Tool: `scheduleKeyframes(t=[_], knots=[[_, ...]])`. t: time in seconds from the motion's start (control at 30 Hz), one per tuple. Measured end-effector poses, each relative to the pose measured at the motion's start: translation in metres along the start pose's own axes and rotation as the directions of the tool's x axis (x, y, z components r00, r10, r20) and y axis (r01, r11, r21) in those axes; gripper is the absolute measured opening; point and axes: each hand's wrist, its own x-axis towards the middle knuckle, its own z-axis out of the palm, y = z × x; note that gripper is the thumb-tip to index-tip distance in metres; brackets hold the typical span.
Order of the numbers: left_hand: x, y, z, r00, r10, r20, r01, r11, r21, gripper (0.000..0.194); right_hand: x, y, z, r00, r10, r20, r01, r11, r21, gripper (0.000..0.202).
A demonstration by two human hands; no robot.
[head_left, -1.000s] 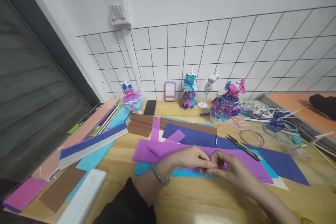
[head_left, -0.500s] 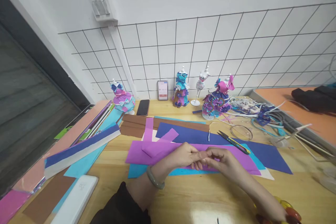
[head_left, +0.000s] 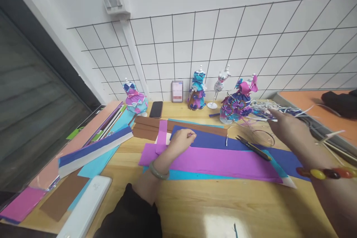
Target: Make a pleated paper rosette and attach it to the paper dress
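Note:
My left hand (head_left: 182,141) is closed above the near end of the purple sheet (head_left: 223,161), its fingers curled in; whatever they may hold is too small to make out. My right hand (head_left: 287,128) reaches out over the right side of the table, fingers stretched forward, near the pile of cords and ribbons (head_left: 281,109). Beneath the purple sheet lie a light blue sheet (head_left: 184,174) and a dark blue one (head_left: 206,139). A black and yellow cutter (head_left: 253,149) rests on the sheets, beside a short white string (head_left: 227,141).
Small dressed mannequins (head_left: 197,91) stand along the wall, with a bare stand (head_left: 221,81) among them. A dark phone (head_left: 156,109) lies behind brown strips (head_left: 146,128). At the left are a striped strip (head_left: 95,152) and a white case (head_left: 86,206).
My hands have come apart. The right one has moved right and forward to the cords, while the left one has drawn back left and curled up. The view has shifted slightly.

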Motion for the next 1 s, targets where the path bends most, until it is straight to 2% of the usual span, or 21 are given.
scheduleKeyframes(t=[0.07, 0.1, 0.13, 0.17, 0.2, 0.23, 0.3, 0.4, 0.53, 0.7, 0.77, 0.8, 0.9, 0.93, 1.0], knots=[[0.000, -0.003, -0.011, 1.000, -0.008, 0.002, 0.008, 0.994, 0.108, 0.024, -0.019, -0.014, 0.007, 0.995, -0.082, 0.060, 0.073, 0.989, 0.130, 0.037], [0.000, -0.004, -0.017, 1.000, -0.019, 0.000, 0.018, 0.988, 0.156, 0.022, -0.031, -0.023, 0.010, 0.979, -0.176, 0.103, 0.148, 0.960, 0.240, 0.035], [0.000, -0.006, -0.023, 0.999, -0.032, 0.000, 0.031, 0.977, 0.209, 0.022, -0.044, -0.034, 0.014, 0.953, -0.279, 0.117, 0.226, 0.914, 0.338, 0.032], [0.000, -0.008, -0.029, 0.998, -0.057, 0.001, 0.054, 0.961, 0.273, 0.022, -0.057, -0.044, 0.016, 0.908, -0.400, 0.122, 0.316, 0.847, 0.427, 0.030], [0.000, -0.011, -0.034, 0.995, -0.098, 0.000, 0.093, 0.935, 0.344, 0.023, -0.069, -0.054, 0.018, 0.861, -0.491, 0.134, 0.370, 0.785, 0.497, 0.028], [0.001, -0.014, -0.039, 0.988, -0.153, -0.009, 0.143, 0.898, 0.416, 0.024, -0.080, -0.062, 0.020, 0.833, -0.535, 0.143, 0.385, 0.744, 0.546, 0.027], [0.002, -0.020, -0.048, 0.967, -0.253, -0.032, 0.233, 0.826, 0.513, 0.025, -0.098, -0.077, 0.020, 0.781, -0.597, 0.184, 0.376, 0.684, 0.625, 0.028], [0.004, -0.028, -0.053, 0.944, -0.330, -0.018, 0.286, 0.789, 0.544, 0.023, -0.111, -0.092, 0.019, 0.729, -0.638, 0.249, 0.337, 0.650, 0.681, 0.030], [0.006, -0.036, -0.046, 0.922, -0.376, 0.098, 0.272, 0.804, 0.529, 0.021, -0.116, -0.109, 0.017, 0.697, -0.655, 0.293, 0.295, 0.634, 0.715, 0.031], [0.007, -0.043, -0.043, 0.915, -0.361, 0.179, 0.241, 0.846, 0.476, 0.013, -0.120, -0.122, 0.020, 0.657, -0.670, 0.347, 0.201, 0.598, 0.776, 0.033], [0.007, -0.043, -0.046, 0.922, -0.324, 0.212, 0.206, 0.874, 0.439, 0.014, -0.122, -0.123, 0.022, 0.659, -0.662, 0.356, 0.134, 0.569, 0.811, 0.034], [0.006, -0.041, -0.048, 0.927, -0.299, 0.228, 0.184, 0.888, 0.420, 0.015, -0.122, -0.123, 0.024, 0.678, -0.644, 0.355, 0.094, 0.555, 0.827, 0.036], [0.002, -0.027, -0.049, 0.937, -0.170, 0.305, 0.061, 0.940, 0.336, 0.017, -0.121, -0.123, 0.027, 0.795, -0.501, 0.343, -0.057, 0.501, 0.864, 0.051], [0.000, -0.021, -0.047, 0.928, -0.064, 0.367, -0.035, 0.966, 0.256, 0.017, -0.120, -0.123, 0.027, 0.828, -0.446, 0.340, -0.111, 0.465, 0.879, 0.059], [-0.004, -0.006, -0.041, 0.883, 0.068, 0.464, -0.143, 0.981, 0.128, 0.017, -0.117, -0.123, 0.025, 0.859, -0.378, 0.345, -0.198, 0.375, 0.906, 0.075]])
